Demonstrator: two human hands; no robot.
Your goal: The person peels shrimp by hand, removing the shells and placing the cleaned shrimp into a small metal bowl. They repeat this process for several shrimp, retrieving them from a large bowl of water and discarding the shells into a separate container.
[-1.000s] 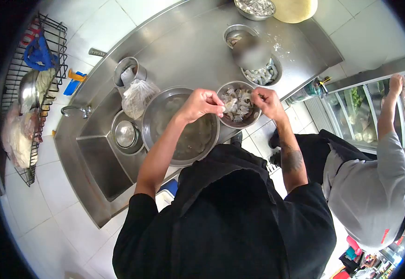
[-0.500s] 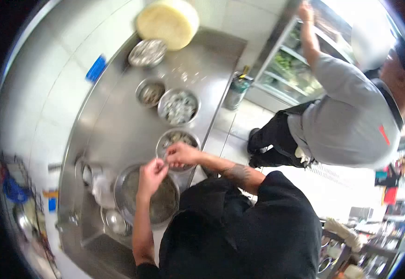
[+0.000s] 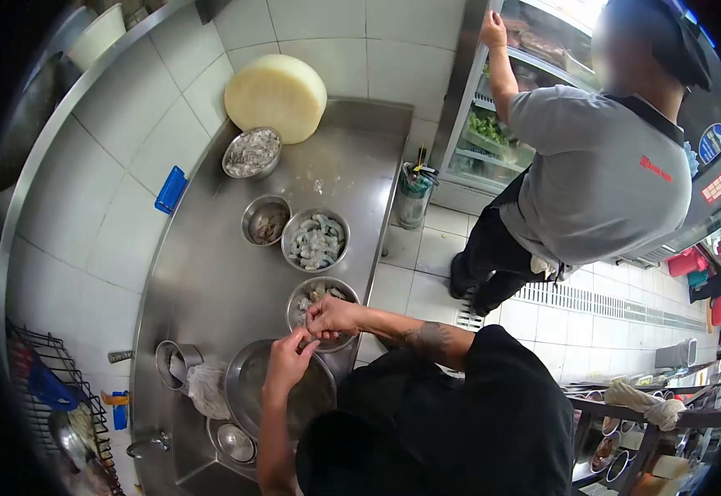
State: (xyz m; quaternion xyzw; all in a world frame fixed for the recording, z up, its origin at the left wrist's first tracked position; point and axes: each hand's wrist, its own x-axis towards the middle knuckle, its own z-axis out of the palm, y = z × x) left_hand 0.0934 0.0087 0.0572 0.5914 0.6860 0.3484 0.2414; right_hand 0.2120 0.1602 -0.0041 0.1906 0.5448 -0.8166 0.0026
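My left hand (image 3: 289, 360) and my right hand (image 3: 331, 318) meet above the rims of two metal bowls. Both have their fingers pinched together on something too small to make out. Below my right hand is a steel bowl (image 3: 341, 287) with shrimp in it. A large steel bowl (image 3: 241, 372) stands under and beside my left hand, its contents unclear. Farther along the counter, one bowl holds peeled grey shrimp (image 3: 317, 242) and a smaller bowl holds a few darker pieces (image 3: 269, 227). Another bowl of pale pieces (image 3: 252, 153) stands by a thick round board (image 3: 276, 97).
A steel counter (image 3: 203, 273) carries the bowls, with a faucet (image 3: 150, 444) and a netted cloth (image 3: 208, 390) at lower left. Beyond the counter's right edge, a person in a grey shirt (image 3: 600, 182) reaches to a glass-door fridge (image 3: 493, 124). A green container (image 3: 413, 198) stands near the counter.
The head view has shifted and become sharper, so the counter and bowls sit lower in the frame. My hands remain together by the same bowls. The other person's head has come further into view.
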